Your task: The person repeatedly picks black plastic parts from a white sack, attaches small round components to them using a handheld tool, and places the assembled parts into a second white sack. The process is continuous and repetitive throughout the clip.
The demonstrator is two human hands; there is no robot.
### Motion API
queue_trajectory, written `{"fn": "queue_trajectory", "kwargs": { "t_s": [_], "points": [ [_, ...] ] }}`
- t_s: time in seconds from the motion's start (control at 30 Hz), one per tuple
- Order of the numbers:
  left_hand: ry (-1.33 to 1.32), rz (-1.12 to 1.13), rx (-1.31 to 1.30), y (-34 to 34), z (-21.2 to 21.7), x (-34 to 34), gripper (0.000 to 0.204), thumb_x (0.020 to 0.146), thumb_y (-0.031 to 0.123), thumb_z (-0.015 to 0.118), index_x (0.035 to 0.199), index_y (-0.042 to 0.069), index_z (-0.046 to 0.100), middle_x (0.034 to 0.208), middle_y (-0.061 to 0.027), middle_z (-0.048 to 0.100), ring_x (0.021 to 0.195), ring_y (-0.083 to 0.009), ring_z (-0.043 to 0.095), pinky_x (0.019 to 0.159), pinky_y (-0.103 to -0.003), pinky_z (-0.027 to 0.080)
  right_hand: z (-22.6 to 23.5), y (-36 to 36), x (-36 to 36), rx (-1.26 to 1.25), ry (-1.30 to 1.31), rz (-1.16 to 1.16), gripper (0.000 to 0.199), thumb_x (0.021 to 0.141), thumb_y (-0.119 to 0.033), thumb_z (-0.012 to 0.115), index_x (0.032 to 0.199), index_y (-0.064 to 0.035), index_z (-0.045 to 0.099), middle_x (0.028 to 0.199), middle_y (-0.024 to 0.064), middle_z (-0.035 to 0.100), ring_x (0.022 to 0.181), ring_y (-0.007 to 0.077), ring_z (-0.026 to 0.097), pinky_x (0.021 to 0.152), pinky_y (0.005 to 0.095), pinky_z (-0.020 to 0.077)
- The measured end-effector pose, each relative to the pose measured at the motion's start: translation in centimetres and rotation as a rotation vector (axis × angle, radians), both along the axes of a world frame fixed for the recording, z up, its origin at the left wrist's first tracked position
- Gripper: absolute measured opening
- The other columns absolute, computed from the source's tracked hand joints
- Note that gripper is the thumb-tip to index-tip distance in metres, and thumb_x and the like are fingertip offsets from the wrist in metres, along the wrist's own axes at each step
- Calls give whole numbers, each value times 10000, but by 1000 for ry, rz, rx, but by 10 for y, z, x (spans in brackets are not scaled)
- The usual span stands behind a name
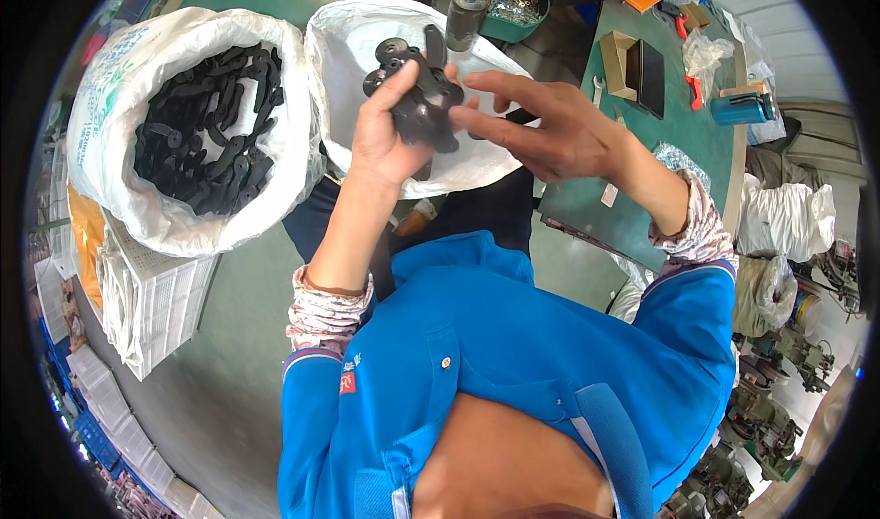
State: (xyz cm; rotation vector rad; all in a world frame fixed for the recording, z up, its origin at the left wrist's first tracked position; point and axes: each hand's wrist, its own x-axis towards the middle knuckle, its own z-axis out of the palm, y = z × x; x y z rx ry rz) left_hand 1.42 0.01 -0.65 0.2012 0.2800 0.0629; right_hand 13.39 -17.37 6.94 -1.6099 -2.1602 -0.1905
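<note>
My left hand (383, 143) is closed around a bunch of black curved flat parts (426, 106) with rounded, holed ends, held above an opened white sack (357, 38). Just right of the bunch is my right hand (564, 129), its fingers stretched out and apart, their tips close to the parts. Whether the fingertips touch them I cannot tell. Between the right fingers a dark piece shows, partly hidden. On the left stands a second white sack (101, 125), rolled open and holding many similar black parts (206, 125).
A vertical metal post (469, 10) rises at the sack's far edge, beside a green bin (513, 26) of small metal pieces. The green bench (587, 175) at right carries a cardboard box (619, 65), a wrench (599, 90) and a blue bottle (742, 108). A white crate (170, 303) stands lower left.
</note>
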Motion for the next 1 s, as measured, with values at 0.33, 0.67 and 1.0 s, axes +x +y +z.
{"fn": "queue_trajectory", "kwargs": {
  "t_s": [0.33,0.67,1.0],
  "points": [
    [-73,-39,-46,-7,-10,3,356,902,309,643,1191,148,514,1084,-94,585,942,-222,594,843,-411,496,1,20,3,270,263,-164,428,752,64,642,1164,-51,641,1011,132,615,799,262,627,669,307,530],
    [-155,99,211,8,3,9,301,913,210,617,1179,125,505,1032,-116,605,889,-208,607,778,-373,528,28,54,50,161,1363,-458,312,911,-145,614,1169,28,585,878,42,623,794,104,613,655,221,504],
    [-201,81,44,16,11,5,274,899,196,517,1154,102,555,1147,-204,591,1030,-294,594,926,-479,475,48,72,62,-80,1375,-531,281,920,-197,599,1076,35,588,788,82,622,521,107,572,422,237,438]
  ]
}}
